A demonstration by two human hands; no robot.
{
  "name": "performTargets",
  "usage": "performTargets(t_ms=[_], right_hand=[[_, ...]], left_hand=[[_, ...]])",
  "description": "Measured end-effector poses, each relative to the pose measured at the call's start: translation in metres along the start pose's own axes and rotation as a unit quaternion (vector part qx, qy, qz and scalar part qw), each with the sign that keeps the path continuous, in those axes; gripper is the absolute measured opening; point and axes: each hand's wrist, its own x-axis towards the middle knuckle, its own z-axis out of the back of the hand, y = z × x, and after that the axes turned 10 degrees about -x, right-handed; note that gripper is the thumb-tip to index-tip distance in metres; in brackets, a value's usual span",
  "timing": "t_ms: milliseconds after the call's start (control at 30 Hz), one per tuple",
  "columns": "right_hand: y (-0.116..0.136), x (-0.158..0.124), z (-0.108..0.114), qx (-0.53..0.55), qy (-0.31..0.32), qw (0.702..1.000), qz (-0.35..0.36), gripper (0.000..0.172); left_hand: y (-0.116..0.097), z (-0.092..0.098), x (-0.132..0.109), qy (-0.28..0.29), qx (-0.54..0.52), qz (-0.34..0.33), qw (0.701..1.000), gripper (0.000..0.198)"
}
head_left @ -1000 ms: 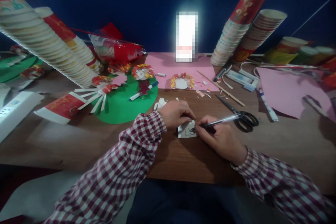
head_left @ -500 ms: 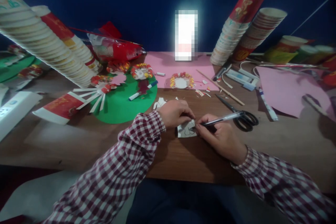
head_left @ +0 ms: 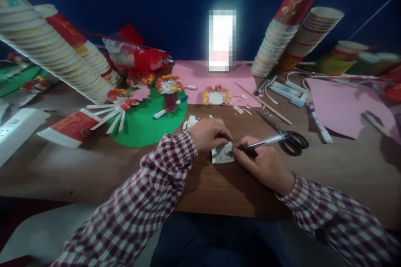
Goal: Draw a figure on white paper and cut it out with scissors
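Observation:
Near the table's front edge lies a small piece of white paper [head_left: 221, 156] with curved dark lines drawn on it. My left hand [head_left: 210, 134] grips its upper edge, fingers bent and closed. A clear-barrelled pen [head_left: 266, 141] is pinched in my right hand [head_left: 265, 164], its tip end down at the paper's right side; the fingers hide the tip itself. Just beyond my right hand, black-handled scissors [head_left: 283, 135] lie with their blades pointing away to the left. White paper scraps [head_left: 190, 122] rest behind my left hand.
Tall stacks of paper cups lean at the left [head_left: 59, 50] and right [head_left: 278, 37]. A green disc [head_left: 140, 133] bears paper flowers and a marker. Behind are pink paper [head_left: 191, 71], a red-and-yellow ring [head_left: 217, 96], a wooden stick [head_left: 266, 105] and a lit, blurred screen [head_left: 222, 41]. A white power strip [head_left: 19, 129] sits left.
Both hands stay almost in place. The pen has shifted very slightly at the paper, and the drawn lines look a little different. The other things lie as before.

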Motion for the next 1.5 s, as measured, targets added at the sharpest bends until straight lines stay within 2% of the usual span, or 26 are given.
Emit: performTargets(t_ms=[1500], right_hand=[[0.0000,-0.0008,-0.0001,-0.001,0.006,1.000,0.007,0.012]], left_hand=[[0.0008,0.0000,-0.0003,-0.001,-0.001,0.002,1.000,0.016]])
